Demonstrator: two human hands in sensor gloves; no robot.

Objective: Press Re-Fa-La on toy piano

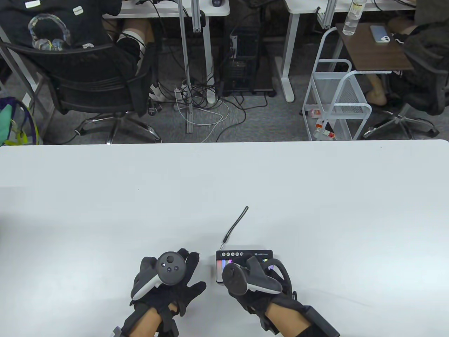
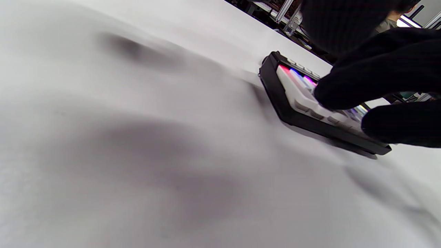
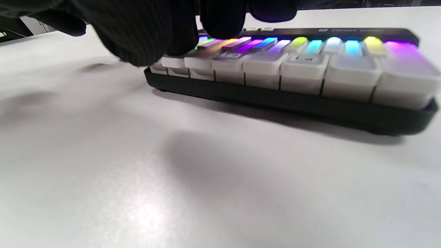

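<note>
A small black toy piano (image 1: 220,261) with white keys and glowing coloured lights lies on the white table near the front edge. It also shows in the left wrist view (image 2: 293,98) and the right wrist view (image 3: 310,72). My right hand (image 1: 257,282) hovers over the keys. In the right wrist view its fingers (image 3: 144,38) rest on the keys at the piano's left end. My left hand (image 1: 168,281) lies flat on the table just left of the piano, fingers spread, holding nothing.
A thin black wrist strap (image 1: 235,224) runs from the piano's back left corner across the table (image 1: 105,210). Beyond the far edge are office chairs, desks, cables and a white wire cart (image 1: 333,105).
</note>
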